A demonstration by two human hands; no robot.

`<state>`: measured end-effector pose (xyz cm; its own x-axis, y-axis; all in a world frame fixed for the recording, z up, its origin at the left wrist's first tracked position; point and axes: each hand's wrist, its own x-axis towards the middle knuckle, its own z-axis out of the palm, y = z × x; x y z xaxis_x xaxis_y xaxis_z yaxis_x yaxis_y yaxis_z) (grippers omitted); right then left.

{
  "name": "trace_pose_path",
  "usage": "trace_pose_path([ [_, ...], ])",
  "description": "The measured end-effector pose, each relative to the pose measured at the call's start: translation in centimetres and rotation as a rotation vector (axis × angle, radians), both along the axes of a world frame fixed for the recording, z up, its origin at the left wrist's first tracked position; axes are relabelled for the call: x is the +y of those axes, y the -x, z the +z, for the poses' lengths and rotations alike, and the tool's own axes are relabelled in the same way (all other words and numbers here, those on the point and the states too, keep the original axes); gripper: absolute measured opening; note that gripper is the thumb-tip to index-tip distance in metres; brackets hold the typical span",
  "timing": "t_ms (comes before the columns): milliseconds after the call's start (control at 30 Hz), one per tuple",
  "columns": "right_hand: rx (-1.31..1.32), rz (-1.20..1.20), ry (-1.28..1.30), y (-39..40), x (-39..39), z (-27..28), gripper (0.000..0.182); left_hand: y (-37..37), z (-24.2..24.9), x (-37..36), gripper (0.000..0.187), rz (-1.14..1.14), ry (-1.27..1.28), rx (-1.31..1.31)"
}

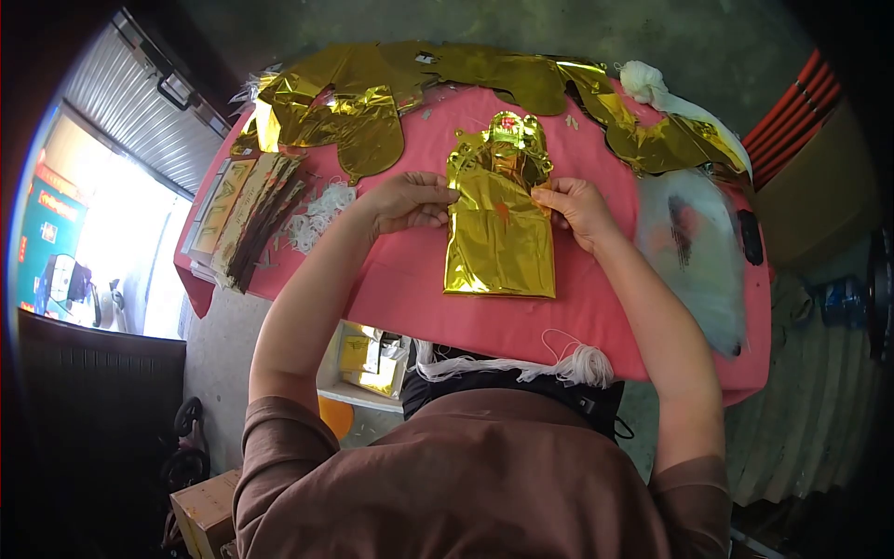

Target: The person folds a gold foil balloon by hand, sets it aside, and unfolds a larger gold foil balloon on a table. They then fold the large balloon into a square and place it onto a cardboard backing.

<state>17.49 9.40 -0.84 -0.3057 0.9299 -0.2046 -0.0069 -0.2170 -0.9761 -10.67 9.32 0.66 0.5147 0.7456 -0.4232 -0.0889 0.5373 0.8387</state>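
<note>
1 folded, shiny gold foil piece [500, 256], roughly rectangular, lies on the pink cloth-covered table [596, 303], directly in front of the person and between 2 bare hands. Its long axis runs away from the body: straight plain end near, crumpled, curvy-edged end far. Left hand [410, 200] is at its left edge, thumb and fingertips closed in a pinch there; right hand [579, 210] is at its right edge, likewise pinching, other fingers loosely curled. Neither hand is clearly nearer; the foil spans the gap between them. 1 small red-orange mark shows on its face. Outward, left: 1 loose heap of white stringy shreds [319, 219] just beyond the left forearm, then brown-and-cream stacked paper bundles [250, 210]; overlap prevents a count. Far edge: large, flat gold foil sheets [503, 70], overlapping, number uncertain. Far right: 1 white ball of yarn [643, 82]. Right: 1 spread of whitish see-through plastic film [698, 252], layers not countable, and 1 black oblong object [750, 237] beside it. Near edge: 1 hank of white thread [585, 366], close to the waist. Below, left: 1 white open box [358, 398] containing gold packets, count unclear; 1 brown cardboard box [207, 508] on the floor.
</note>
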Motion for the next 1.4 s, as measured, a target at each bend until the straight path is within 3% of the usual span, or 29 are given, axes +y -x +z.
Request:
trace_pose_path([
  [400, -0.084, 0.095, 0.065, -1.0, 0.9, 0.5, 0.009, -1.4, -0.2, -1.1, 0.009, 0.077, -0.374, 0.351],
  [500, -0.144, 0.094, 0.047, -1.0, 0.8, 0.9, 0.007, -1.6, 0.3, -1.7, 0.01, 0.043, -0.487, 0.558],
  [567, -0.199, 0.099, 0.019, -0.9, 0.8, 0.8, 0.006, -1.3, -0.8, -1.6, 0.011, 0.082, -0.68, 0.59],
  [600, -0.271, 0.107, -0.046, -0.9, 0.8, 0.5, 0.007, -1.1, -1.2, -1.6, 0.011, 0.081, -0.677, 0.589],
  [667, -0.346, 0.118, -0.104, -1.0, 0.8, -0.5, 0.008, -1.0, -1.7, -1.7, 0.011, 0.139, -1.027, 0.653],
  [733, -0.463, 0.068, -0.665, -0.6, 0.5, -1.4, 0.009, -0.9, -1.3, -1.8, 0.01, 0.112, -1.1, 0.694],
  [767, -0.466, 0.071, -0.658, -0.6, 0.3, -1.3, 0.009, -0.9, -1.3, -2.0, 0.009, 0.085, -1.175, 0.735],
  [833, -0.534, 0.185, -1.06, -0.9, 0.0, -0.6, 0.015, -0.8, -1.7, -1.9, 0.011, 0.076, -1.216, 0.676],
  [1033, -0.849, 0.317, -1.231, -1.1, -1.1, 0.7, 0.013, -1.1, -1.2, -1.9, 0.016, 0.017, -1.337, 0.652],
  [1100, -0.806, 0.296, -1.196, -1.2, -1.0, 0.6, 0.013, -1.0, -1.3, -1.8, 0.015, 0.01, -1.332, 0.668],
  [1167, -0.764, 0.275, -1.166, -1.2, -0.2, -0.1, 0.013, -0.6, -1.9, -1.1, 0.01, 0.037, -1.035, 0.631],
  [1200, -0.646, 0.218, -1.012, -1.1, 0.6, -1.2, 0.013, -0.6, -1.8, -0.9, 0.01, 0.038, -1.037, 0.631],
  [1233, -0.529, 0.161, -0.856, -0.5, 0.6, -0.6, 0.013, -0.7, -1.4, -0.7, 0.007, 0.026, -0.879, 0.646],
  [1267, -0.531, 0.159, -0.858, -0.5, 0.6, 0.2, 0.013, -0.8, -1.2, -0.5, 0.005, 0.014, -0.72, 0.657],
  [1333, -0.549, 0.214, -0.141, -0.6, 0.7, 2.3, 0.013, -0.9, -1.1, 0.1, 0.006, -0.008, -0.687, 0.66],
  [1367, -0.352, 0.159, -0.107, -0.6, 0.9, 1.5, 0.012, -0.9, -1.2, 0.4, 0.006, -0.03, -0.651, 0.665],
  [1400, -0.354, 0.158, -0.11, -0.6, 1.0, 1.5, 0.012, -0.8, -1.3, 0.7, 0.006, -0.029, -0.654, 0.664],
])
